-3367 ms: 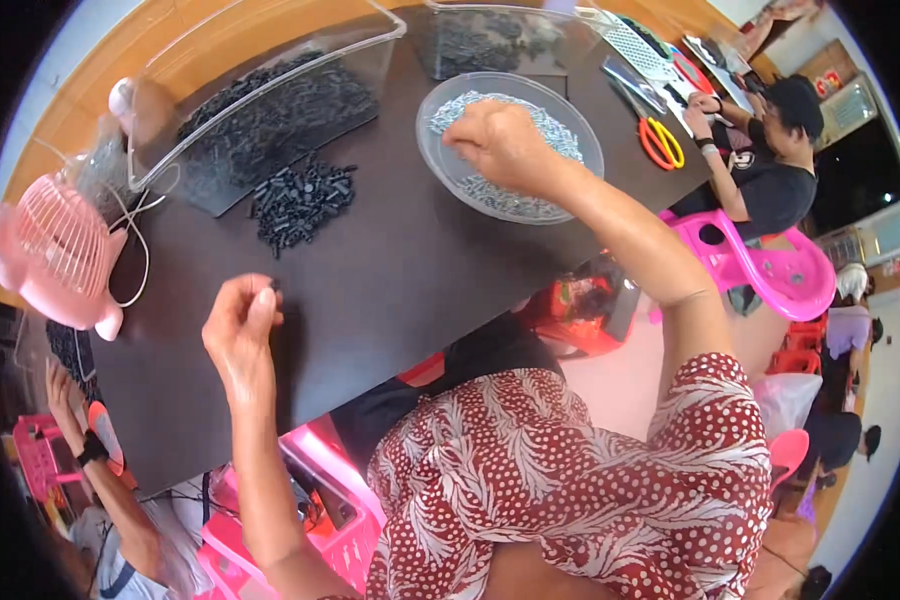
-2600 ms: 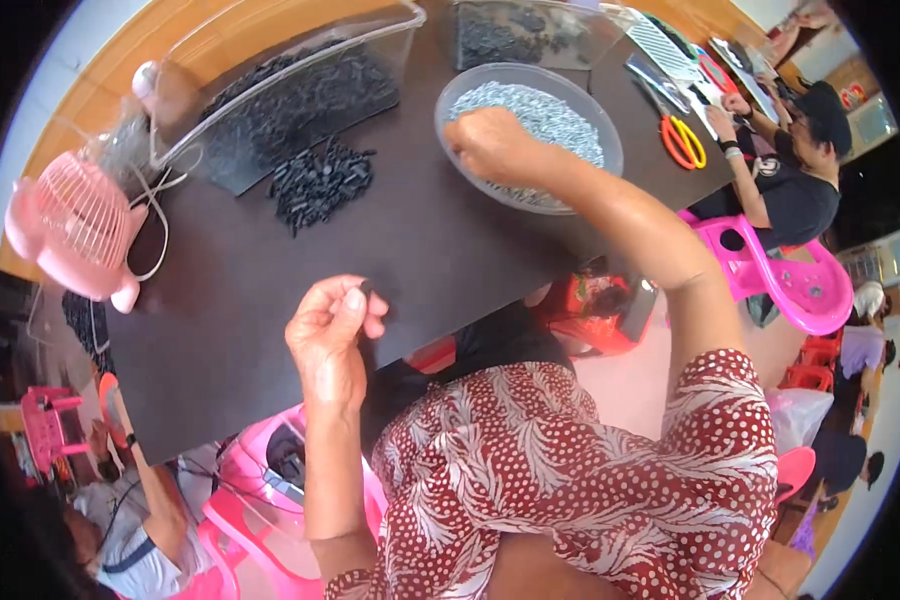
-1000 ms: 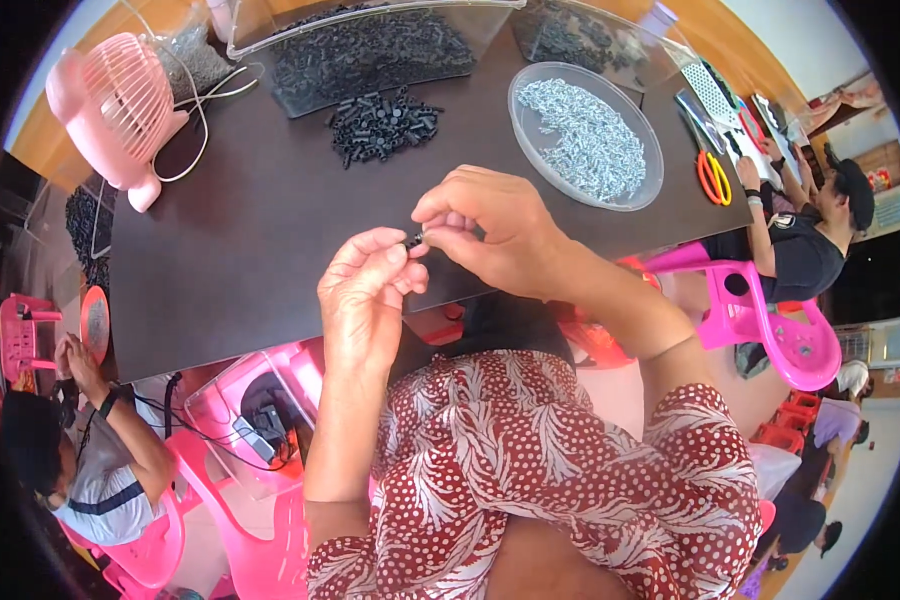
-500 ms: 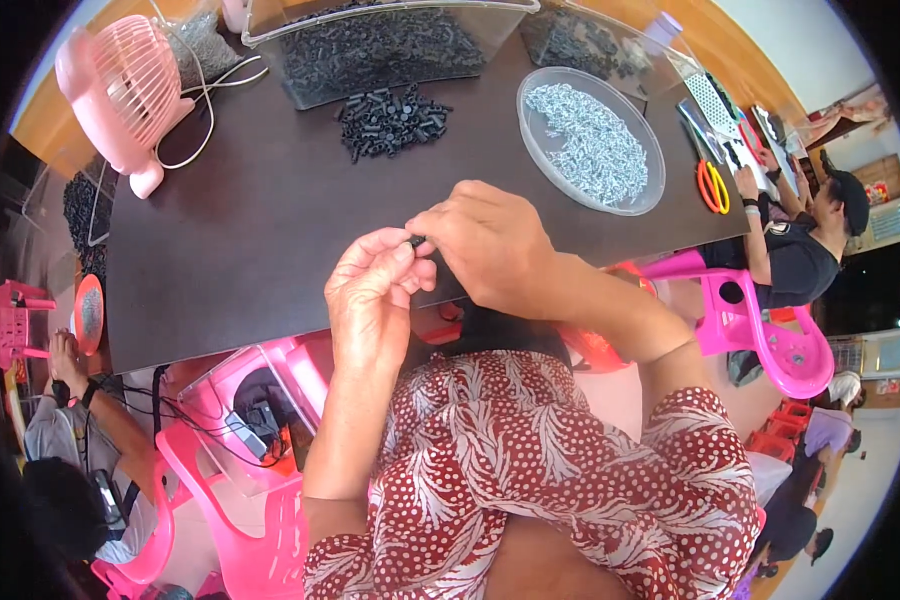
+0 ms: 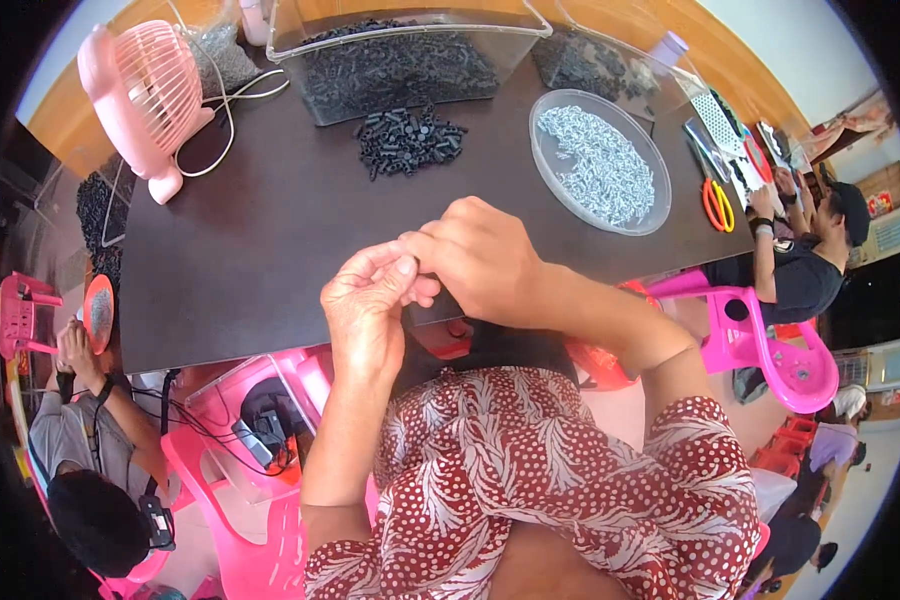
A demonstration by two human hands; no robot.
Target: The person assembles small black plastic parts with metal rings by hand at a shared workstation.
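Observation:
Above the near part of the dark table, my left hand (image 5: 373, 290) and my right hand (image 5: 478, 258) meet at the fingertips. Pinched in my left hand is a small black plastic part, mostly hidden by the fingers. My right hand's fingers are curled closed against the same spot; whether they hold a separate piece is hidden. Farther off lies a pile of short black tubular plastic parts (image 5: 407, 143). To its right stands a round clear tray (image 5: 653, 212) holding many small silvery metal pieces (image 5: 610, 170), screw-like in look.
At the back stand clear bins of black parts (image 5: 400, 75). A pink fan (image 5: 135, 100) with a white cord is at the left, and orange-handled scissors (image 5: 716, 204) lie at the right edge. Co-workers sit on both sides, near pink chairs (image 5: 770, 340).
The view has shifted, so the table's things sit slightly lower and to the right. My hands stay together; the black part between the fingertips now shows less.

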